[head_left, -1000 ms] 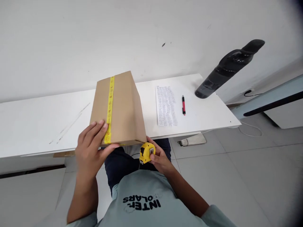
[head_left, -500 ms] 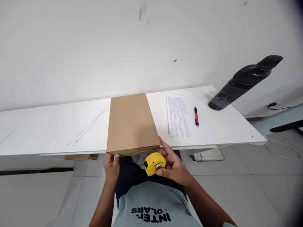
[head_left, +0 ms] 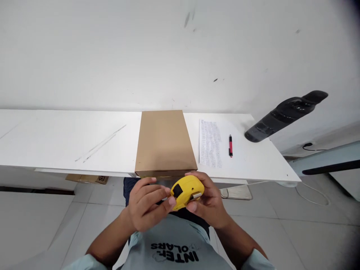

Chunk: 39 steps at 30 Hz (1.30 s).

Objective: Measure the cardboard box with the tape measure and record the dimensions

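A yellow tape measure (head_left: 184, 195) with a black patch on its case is held in front of my body, just off the near edge of the cardboard box. My right hand (head_left: 209, 202) grips its right side, thumb below and fingers behind. From the left, my left hand (head_left: 149, 202) reaches its end, with thumb and index finger pinched at the case's left edge. Whether a bit of blade sits between those fingertips is hidden. The closed brown cardboard box (head_left: 165, 142) rests on the white table (head_left: 70, 138), and neither hand supports it.
Right of the box lies a handwritten sheet of paper (head_left: 209, 144), with a red and black pen (head_left: 230, 146) beside it. A dark bottle (head_left: 284, 118) stands near the table's right end. The wall (head_left: 112, 56) runs along the back edge.
My left hand has let go of the box's left corner and moved right to the tape measure. My right hand has tilted the tape measure and shifted it slightly right. The view has shifted.
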Each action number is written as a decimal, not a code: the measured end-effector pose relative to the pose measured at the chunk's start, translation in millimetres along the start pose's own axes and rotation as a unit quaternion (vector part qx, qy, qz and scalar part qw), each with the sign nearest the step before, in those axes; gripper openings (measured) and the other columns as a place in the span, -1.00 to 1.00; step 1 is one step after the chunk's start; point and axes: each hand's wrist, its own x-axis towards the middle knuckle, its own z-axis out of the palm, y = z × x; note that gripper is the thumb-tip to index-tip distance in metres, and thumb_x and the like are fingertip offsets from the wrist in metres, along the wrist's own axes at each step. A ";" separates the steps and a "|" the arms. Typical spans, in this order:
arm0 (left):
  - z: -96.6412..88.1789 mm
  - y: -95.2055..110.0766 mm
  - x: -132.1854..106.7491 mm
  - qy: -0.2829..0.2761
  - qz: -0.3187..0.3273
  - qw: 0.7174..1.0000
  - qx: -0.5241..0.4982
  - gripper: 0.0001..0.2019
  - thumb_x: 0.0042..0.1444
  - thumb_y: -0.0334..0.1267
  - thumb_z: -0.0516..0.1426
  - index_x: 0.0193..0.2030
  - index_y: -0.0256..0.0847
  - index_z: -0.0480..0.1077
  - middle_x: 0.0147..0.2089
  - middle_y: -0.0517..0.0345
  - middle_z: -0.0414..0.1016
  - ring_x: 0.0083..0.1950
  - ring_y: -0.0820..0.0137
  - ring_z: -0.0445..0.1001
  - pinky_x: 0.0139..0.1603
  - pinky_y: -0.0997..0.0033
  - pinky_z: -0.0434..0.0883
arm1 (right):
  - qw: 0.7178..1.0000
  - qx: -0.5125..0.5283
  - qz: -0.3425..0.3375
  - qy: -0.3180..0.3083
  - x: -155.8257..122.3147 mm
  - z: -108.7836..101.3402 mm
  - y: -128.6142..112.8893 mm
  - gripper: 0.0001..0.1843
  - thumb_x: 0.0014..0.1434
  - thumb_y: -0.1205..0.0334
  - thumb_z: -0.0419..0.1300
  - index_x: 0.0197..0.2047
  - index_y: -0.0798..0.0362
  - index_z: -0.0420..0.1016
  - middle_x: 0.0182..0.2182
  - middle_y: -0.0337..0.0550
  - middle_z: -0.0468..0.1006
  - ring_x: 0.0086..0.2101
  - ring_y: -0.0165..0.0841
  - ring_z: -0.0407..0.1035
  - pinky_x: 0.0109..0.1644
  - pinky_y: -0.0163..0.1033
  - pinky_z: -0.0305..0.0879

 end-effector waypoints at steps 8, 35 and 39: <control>-37.2 -65.0 -36.0 0.045 -0.027 0.988 0.146 -0.63 0.19 -0.44 0.26 0.08 0.04 0.48 -0.12 0.19 0.69 -0.10 0.36 0.65 0.10 0.20 0.56 | 0.979 -0.087 -0.103 0.150 13.5 -21.4 2.4 -0.35 0.08 0.10 0.52 0.23 -0.30 0.50 -0.14 -0.18 0.60 -0.26 -0.30 0.52 -0.20 -0.20 0.56; -4.2 -71.3 -60.1 0.022 -0.207 0.975 0.072 -0.62 0.20 -0.21 0.34 0.15 0.07 0.47 0.09 0.10 0.62 0.22 0.19 0.53 0.29 0.00 0.42 | 0.948 -0.134 -0.112 0.267 28.2 -82.5 53.4 -0.42 0.13 0.10 0.47 0.22 -0.25 0.55 0.00 -0.13 0.62 -0.11 -0.28 0.52 -0.07 -0.18 0.56; -15.4 -64.7 -58.4 -0.004 -0.190 0.975 0.116 -0.66 0.20 -0.30 0.34 0.09 0.06 0.49 -0.02 0.18 0.68 0.13 0.25 0.59 0.37 -0.03 0.34 | 0.950 -0.120 -0.112 0.264 29.4 -82.0 50.4 -0.43 0.08 0.14 0.50 0.18 -0.21 0.60 -0.04 -0.13 0.61 -0.16 -0.32 0.52 -0.11 -0.23 0.54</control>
